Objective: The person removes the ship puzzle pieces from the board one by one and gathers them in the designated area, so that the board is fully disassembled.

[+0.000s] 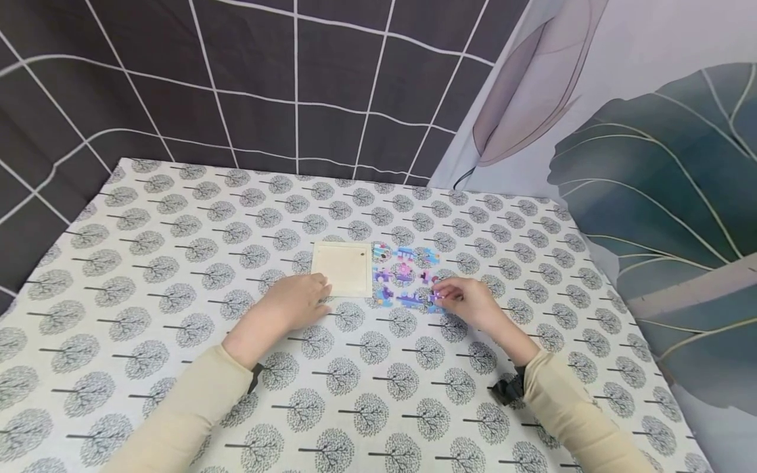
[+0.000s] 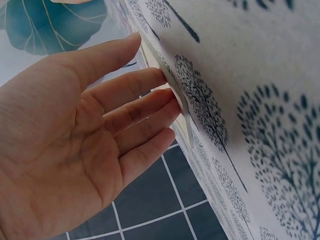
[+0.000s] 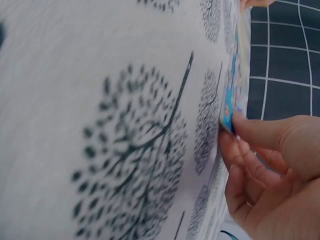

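Note:
A square, pale puzzle tray [image 1: 344, 261] with a raised border and a small dark spot near its far right corner lies flat on the table. My left hand [image 1: 294, 303] rests at its near left corner; in the left wrist view, nearly straight fingers [image 2: 145, 107] touch the tray's edge and the thumb stands apart. Right of the tray are several colourful jigsaw pieces [image 1: 407, 299] in blue, purple and pink, spread with gaps. At their near right corner my right hand [image 1: 470, 303] pinches a blue jigsaw piece [image 3: 228, 110] between thumb and fingertips. Those fingers partly hide it.
A white cloth with a grey tree print [image 1: 367, 397] covers the table. Behind stands a dark curtain with white grid lines [image 1: 254, 79]. A light curtain with large leaves [image 1: 668, 177] hangs at the right. Dark straps [image 1: 508, 389] show at both wrists.

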`<state>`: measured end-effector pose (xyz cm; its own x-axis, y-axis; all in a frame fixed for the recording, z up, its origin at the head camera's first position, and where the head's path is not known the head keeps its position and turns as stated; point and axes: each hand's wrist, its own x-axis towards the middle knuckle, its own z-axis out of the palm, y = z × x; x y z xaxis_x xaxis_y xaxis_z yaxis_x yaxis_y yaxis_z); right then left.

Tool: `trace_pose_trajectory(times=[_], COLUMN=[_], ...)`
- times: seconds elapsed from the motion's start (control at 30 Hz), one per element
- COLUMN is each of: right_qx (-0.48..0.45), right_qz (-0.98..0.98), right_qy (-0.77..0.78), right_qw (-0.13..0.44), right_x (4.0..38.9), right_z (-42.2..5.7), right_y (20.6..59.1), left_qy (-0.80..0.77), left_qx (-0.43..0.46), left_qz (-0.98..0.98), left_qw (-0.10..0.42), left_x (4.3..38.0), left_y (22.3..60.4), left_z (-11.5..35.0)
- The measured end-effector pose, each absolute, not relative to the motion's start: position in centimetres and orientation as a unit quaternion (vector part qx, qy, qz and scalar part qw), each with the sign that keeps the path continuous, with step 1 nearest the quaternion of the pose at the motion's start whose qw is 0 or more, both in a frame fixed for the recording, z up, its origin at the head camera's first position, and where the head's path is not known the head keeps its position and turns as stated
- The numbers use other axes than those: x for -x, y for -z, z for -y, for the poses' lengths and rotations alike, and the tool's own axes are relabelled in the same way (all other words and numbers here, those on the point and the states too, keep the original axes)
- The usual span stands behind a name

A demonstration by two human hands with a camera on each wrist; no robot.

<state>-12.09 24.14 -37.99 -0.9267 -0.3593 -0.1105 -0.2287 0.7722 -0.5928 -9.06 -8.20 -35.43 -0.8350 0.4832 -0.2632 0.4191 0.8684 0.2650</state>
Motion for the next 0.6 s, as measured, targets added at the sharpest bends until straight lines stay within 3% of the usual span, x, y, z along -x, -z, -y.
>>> trace_pose_trajectory(times=[0.3,0.6], right_qx=[0.139,0.118], right_qz=[-0.938,-0.933], right_qy=[0.297,0.332], right_qw=[0.112,0.076], right_x=[12.25,11.87], right_z=[-23.97,-23.51], right_y=[38.32,38.14], left_qy=[-0.096,-0.095], left_qx=[-0.239,-0.241], left_qz=[-0.953,-0.952], left_qw=[0.162,0.163], left_x=[9.08,9.04], left_y=[35.5,35.46], left_z=[8.33,8.56])
